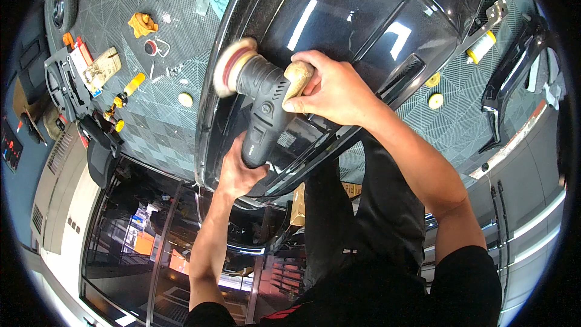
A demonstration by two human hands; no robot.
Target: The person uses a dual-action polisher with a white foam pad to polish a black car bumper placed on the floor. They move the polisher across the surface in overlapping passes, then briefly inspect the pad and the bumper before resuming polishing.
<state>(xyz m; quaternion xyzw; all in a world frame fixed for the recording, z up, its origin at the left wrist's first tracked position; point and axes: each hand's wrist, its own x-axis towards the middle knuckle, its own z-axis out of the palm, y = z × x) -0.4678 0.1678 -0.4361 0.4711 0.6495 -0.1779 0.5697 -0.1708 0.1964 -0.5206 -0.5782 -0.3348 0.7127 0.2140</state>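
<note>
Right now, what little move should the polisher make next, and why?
Maybe slide the polisher slowly along the black panel's left edge: its round pad is at that edge, and the left hand grips the body while the right hand holds the tan knob.

1. Head camera, left of a pair, looks steeply down from above.
2. The glossy black car panel (339, 36) sits near, mid-view.
3. Wide fisheye reaches floor (151, 122) far left and right.
</note>
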